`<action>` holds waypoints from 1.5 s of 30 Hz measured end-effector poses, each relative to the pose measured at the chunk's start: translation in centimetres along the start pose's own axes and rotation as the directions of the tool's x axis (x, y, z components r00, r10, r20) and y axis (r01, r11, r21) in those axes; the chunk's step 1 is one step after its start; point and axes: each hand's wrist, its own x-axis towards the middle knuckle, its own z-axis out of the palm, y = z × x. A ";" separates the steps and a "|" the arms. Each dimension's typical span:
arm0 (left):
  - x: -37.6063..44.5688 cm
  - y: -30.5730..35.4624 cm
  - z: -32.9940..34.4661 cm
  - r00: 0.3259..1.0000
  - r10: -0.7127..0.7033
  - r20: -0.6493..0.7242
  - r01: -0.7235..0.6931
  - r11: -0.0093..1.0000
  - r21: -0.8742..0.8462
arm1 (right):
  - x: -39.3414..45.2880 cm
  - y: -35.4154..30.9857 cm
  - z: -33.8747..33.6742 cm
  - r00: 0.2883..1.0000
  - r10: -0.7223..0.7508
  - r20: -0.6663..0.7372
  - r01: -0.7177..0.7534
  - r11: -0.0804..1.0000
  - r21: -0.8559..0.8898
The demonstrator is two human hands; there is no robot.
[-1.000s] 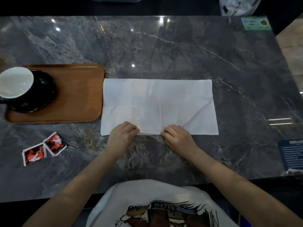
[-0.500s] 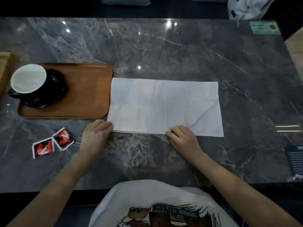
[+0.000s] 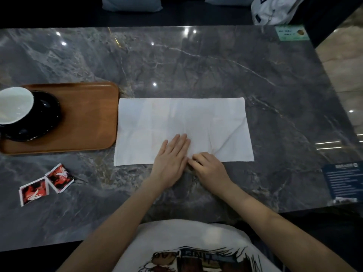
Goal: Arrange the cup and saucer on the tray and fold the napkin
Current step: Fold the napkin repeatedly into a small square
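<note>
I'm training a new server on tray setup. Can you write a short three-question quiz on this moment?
1. True or false: the cup stands on the saucer on the tray.
2. Which hand lies flat on the napkin? A) left hand B) right hand
3. What lies on the table nearer the person than the tray?

Key:
1. True
2. A
3. Two red packets
</note>
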 end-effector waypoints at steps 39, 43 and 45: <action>0.5 0.0 1.0 0.999 -0.042 0.025 0.045 0.993 -0.106 | -7.1 9.9 -4.4 0.994 0.105 -0.027 -0.105 0.881 -0.461; 0.6 -0.1 0.8 0.999 -0.033 0.033 0.036 0.993 -0.110 | -7.2 10.1 -4.6 0.993 0.120 -0.015 -0.114 0.885 -0.451; 0.7 -0.1 0.3 0.999 -0.025 0.036 0.029 0.992 -0.120 | -7.4 9.9 -5.0 0.989 0.145 0.028 -0.121 0.906 -0.406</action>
